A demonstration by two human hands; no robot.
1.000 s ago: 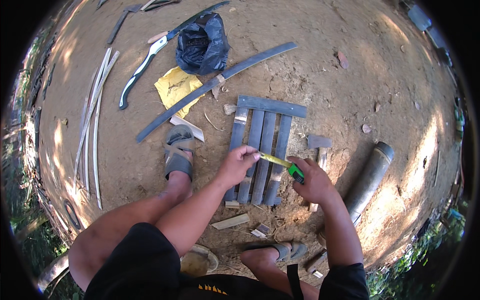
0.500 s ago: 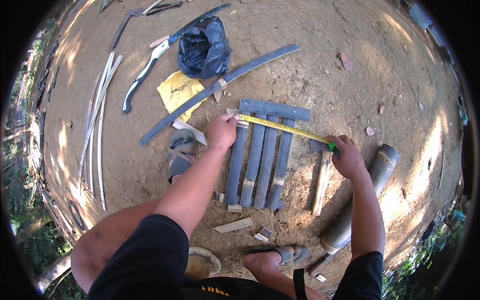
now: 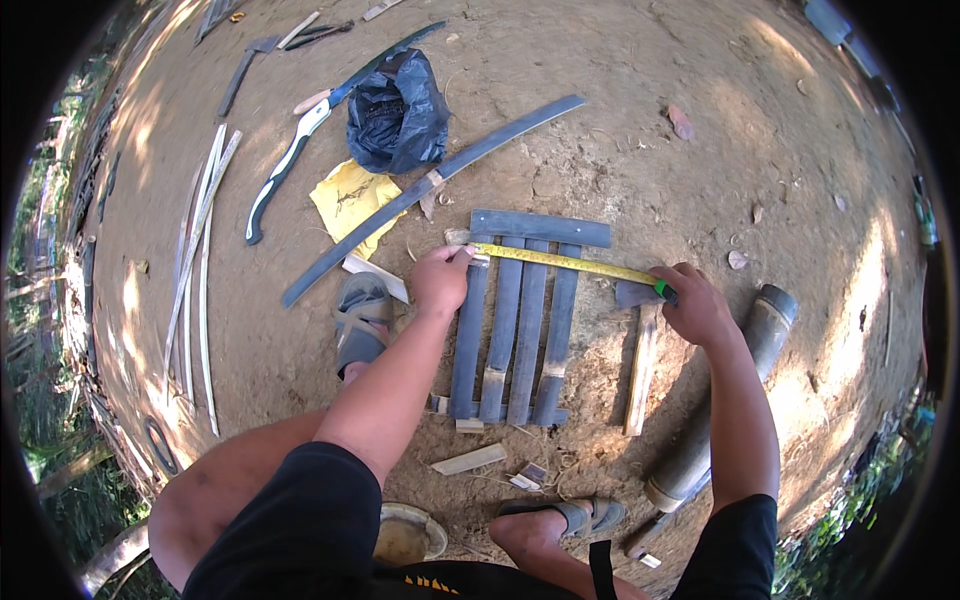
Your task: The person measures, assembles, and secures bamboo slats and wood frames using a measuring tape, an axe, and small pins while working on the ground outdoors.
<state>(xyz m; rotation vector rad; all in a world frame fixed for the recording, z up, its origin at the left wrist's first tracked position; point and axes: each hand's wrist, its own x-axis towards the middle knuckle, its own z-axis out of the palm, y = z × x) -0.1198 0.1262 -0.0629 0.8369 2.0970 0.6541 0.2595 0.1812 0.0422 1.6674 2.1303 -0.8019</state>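
Observation:
Several dark bamboo slats (image 3: 516,330) lie side by side on the dirt, with a cross slat (image 3: 540,228) over their far ends. A yellow tape measure blade (image 3: 565,262) stretches across the slats just below the cross piece. My left hand (image 3: 440,278) pins the blade's end at the left slat. My right hand (image 3: 693,303) holds the green tape case to the right of the slats, beside a small axe (image 3: 640,350).
A long curved bamboo strip (image 3: 430,190), a black plastic bag (image 3: 397,115), a yellow paper (image 3: 350,200) and a white-handled saw (image 3: 285,170) lie beyond. A bamboo tube (image 3: 725,400) lies at right. Thin pale strips (image 3: 195,270) lie at left. My sandalled feet (image 3: 362,320) rest near the slats.
From a short pull near the slats' lower part, both hands moved up and apart. The tape now spans the slats' full width below the cross piece, left hand slightly lower than half a second ago.

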